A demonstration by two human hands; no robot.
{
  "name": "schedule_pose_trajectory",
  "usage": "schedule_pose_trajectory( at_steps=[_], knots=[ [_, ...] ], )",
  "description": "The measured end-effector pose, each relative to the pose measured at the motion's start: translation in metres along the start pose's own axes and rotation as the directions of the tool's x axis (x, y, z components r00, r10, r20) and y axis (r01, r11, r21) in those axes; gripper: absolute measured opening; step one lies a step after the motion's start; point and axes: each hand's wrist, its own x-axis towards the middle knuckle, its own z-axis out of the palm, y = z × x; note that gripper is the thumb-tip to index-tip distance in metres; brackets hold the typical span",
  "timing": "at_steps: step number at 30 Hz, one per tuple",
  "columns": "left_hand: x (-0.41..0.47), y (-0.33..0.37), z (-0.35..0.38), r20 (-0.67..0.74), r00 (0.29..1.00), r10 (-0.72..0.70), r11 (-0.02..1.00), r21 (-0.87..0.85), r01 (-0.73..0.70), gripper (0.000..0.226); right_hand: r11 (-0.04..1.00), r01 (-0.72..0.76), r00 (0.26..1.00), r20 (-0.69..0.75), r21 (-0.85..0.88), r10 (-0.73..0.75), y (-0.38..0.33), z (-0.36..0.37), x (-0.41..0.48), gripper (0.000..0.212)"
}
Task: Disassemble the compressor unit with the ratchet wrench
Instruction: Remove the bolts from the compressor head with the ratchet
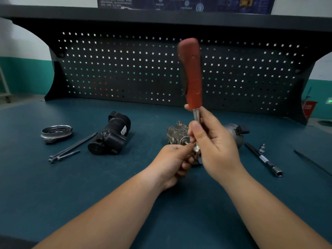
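Ratchet wrench (pixel 192 72) is being held upright above the bench (pixel 53 194), its steel shank gripped by the right hand (pixel 215 146) just below the red handle. Its head is apparently being pinched by the curled fingers of the left hand (pixel 170 159), though that spot is partly hidden. Just behind both hands, the compressor unit (pixel 177 134) is lying on the bench. Farther left, a black housing (pixel 111 135), long bolts (pixel 73 145) and a metal ring (pixel 56 133) are lying apart.

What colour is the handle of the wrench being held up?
Reddish-orange wrench handle, dark strip down one side; head view.
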Motion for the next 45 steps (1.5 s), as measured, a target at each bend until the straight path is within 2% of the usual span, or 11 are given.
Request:
schedule_pose_trajectory(
  at_steps=[6, 9, 14, 17, 20, 27, 31, 35, 38, 42, 45],
  knots=[
    [0.001, 0.0, 0.001, 0.01, 1.0, 0.004, 1.0, 0.005, -0.004, 0.032, 0.969, 0.166, 0.973, 0.192, -0.183, -0.13, -0.003, 0.005, -0.001, 0.042],
    [0.0, 0.0, 0.0, 0.024, 1.0, -0.011, 0.999, -0.041, 0.012, 0.035, 0.979, 0.13, 0.982, 0.156, -0.157, -0.105, -0.001, 0.006, -0.002, 0.037],
    [0.0, 0.002, 0.001, 0.01, 0.998, -0.068, 0.99, -0.127, 0.069, 0.035, 0.981, -0.04, 0.962, -0.257, 0.19, 0.089, 0.003, 0.011, -0.005, 0.015],
    [-0.001, 0.003, 0.002, 0.022, 0.997, -0.079, 0.988, -0.133, 0.081, 0.03, 0.835, -0.135, 0.79, -0.451, 0.534, 0.415, 0.005, 0.01, -0.003, 0.02],
    [-0.001, 0.002, 0.003, 0.017, 0.998, -0.065, 0.99, -0.125, 0.067, 0.034, 0.689, -0.138, 0.691, -0.43, 0.711, 0.581, 0.005, 0.007, -0.001, 0.021],
    [-0.002, 0.0, 0.002, 0.029, 0.998, -0.062, 0.993, -0.097, 0.064, 0.029, 0.896, -0.207, 0.905, -0.271, 0.392, 0.327, -0.003, 0.0, 0.008, 0.026],
    [-0.001, 0.001, 0.001, 0.03, 0.999, -0.034, 0.994, -0.106, 0.037, 0.027, 0.944, -0.16, 0.962, -0.167, 0.29, 0.214, -0.005, -0.003, 0.009, 0.03],
    [0.0, 0.0, -0.002, 0.039, 0.999, -0.037, 0.996, -0.082, 0.04, 0.036, 0.99, -0.074, 0.992, -0.092, 0.117, 0.085, -0.003, -0.003, 0.006, 0.031],
    [0.003, -0.004, -0.004, 0.042, 0.999, -0.03, 0.999, -0.044, 0.031, 0.051, 0.998, -0.063, 0.994, 0.096, 0.018, 0.061, -0.001, -0.004, 0.003, 0.036],
    [0.004, -0.007, -0.001, -0.032, 0.999, 0.016, 0.999, 0.046, -0.015, 0.014, 0.946, 0.173, 0.935, 0.347, -0.276, -0.07, -0.002, 0.0, -0.002, 0.038],
    [0.004, -0.008, -0.002, -0.025, 1.0, 0.01, 0.999, 0.042, -0.009, 0.029, 0.986, 0.07, 0.969, 0.246, -0.153, -0.03, -0.002, 0.003, -0.003, 0.035]
  ],
)
